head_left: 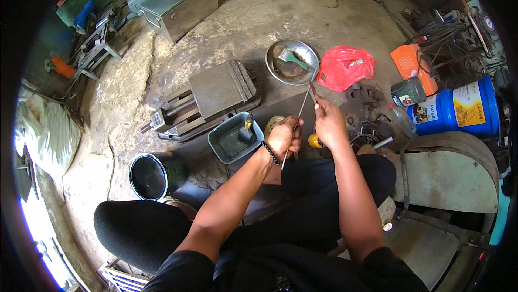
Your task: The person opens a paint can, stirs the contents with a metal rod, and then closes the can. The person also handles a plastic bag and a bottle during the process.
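Both of my hands meet over the floor in front of my crossed legs. My left hand [286,138], a beaded band at its wrist, is closed round a thin metal rod [303,109] that slants up and away to the right. Near the rod's far end, my right hand [330,123] pinches a narrow reddish-brown piece [313,90]; its kind I cannot make out. Just beyond lies a metal bowl [309,53] with a green-handled paintbrush [294,58] in it. Left of my hands is a grey-green tub [225,142] holding a yellow-and-black object [247,130].
A heavy machine vise [221,91] lies to the left, with a dark open bucket [157,177] nearer me. Right of the bowl sits a red plastic bag [345,68]. Blue pails [472,106] and an orange box [413,68] stand farther right. A metal chest [181,8] is far left.
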Demonstrator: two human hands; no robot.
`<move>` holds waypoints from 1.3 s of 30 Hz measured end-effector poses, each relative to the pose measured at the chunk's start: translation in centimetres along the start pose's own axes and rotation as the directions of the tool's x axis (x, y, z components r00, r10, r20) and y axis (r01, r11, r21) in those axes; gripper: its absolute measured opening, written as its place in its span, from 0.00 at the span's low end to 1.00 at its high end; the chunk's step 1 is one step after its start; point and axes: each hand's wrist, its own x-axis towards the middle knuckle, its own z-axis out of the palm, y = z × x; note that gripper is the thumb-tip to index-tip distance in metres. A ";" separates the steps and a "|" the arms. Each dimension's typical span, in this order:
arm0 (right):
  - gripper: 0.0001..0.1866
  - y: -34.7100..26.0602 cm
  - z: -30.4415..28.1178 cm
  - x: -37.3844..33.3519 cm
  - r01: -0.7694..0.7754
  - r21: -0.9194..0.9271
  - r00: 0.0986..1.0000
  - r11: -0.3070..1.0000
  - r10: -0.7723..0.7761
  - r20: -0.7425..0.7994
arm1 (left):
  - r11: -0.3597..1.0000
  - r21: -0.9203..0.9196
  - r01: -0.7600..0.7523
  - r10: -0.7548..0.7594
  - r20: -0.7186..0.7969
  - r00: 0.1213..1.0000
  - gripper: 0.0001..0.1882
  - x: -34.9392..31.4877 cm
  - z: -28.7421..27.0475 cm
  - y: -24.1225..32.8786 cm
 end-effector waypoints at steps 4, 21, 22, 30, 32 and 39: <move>0.18 1.9 0.0 5.1 -0.014 -0.049 0.995 0.999 0.010 -0.095 | 0.999 0.012 0.032 -0.031 -0.022 0.999 0.09 -0.1 0.0 -0.7; 0.19 -2.0 -1.4 -3.0 -0.091 0.036 0.989 0.995 0.086 0.118 | 0.998 0.063 0.018 -0.017 -0.005 1.000 0.16 0.7 -0.4 0.5; 0.18 -2.0 -1.1 -3.0 -0.049 0.022 0.995 0.999 0.047 0.093 | 0.996 0.093 0.005 -0.006 0.006 1.000 0.16 0.6 -0.4 0.3; 0.17 0.8 0.8 3.8 0.074 -0.097 0.991 0.993 -0.083 -0.100 | 0.943 0.319 -0.095 0.138 -0.114 0.984 0.18 0.4 0.2 -1.6; 0.17 1.3 0.3 6.9 0.031 -0.147 0.995 0.989 -0.045 -0.094 | 0.933 0.355 -0.062 0.107 -0.108 0.988 0.18 0.2 0.4 -2.2; 0.18 -0.9 -2.2 4.1 -0.028 -0.156 0.999 0.987 0.021 -0.048 | 0.895 0.430 -0.119 0.199 -0.147 0.969 0.19 1.2 0.1 -1.7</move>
